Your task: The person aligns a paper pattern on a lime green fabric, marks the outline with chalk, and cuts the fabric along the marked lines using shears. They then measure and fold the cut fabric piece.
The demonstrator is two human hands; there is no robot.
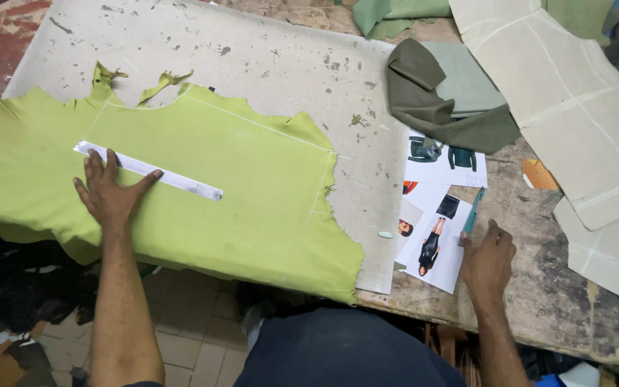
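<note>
I take the lime-green hide [202, 193] as my landmark; everything else I place against it. My left hand [112, 192] lies flat on its left half, fingers spread wide and gripping nothing, pressing on the near end of the metal ruler [148, 170], which runs slantwise across the hide from upper left to lower right. My right hand [487, 259] is well to the right of the hide, off its ragged edge, closed around a teal-handled tool [473, 212] whose tip points away from me; I cannot tell whether it is a pen or a knife.

To do this well, I judge that the ruler must sit dead on one of the pale marked lines already drawn on the hide, with the spread fingers kept clear of the working edge. Pressure should stay even along the strip, since the soft hide overhangs the near edge of the worktop and could creep.

The hide rests on a grey, scratched cutting board [288, 64] that reaches beyond it at the top and right. Right of the hide, printed pictures of garments [438, 215] lie on the worn wooden worktop [560, 287]. Further right are pale card patterns [574, 107], and above the prints a folded dark olive piece [431, 100]. Below the hide, a tiled floor [188, 337] shows with scraps on it.
</note>
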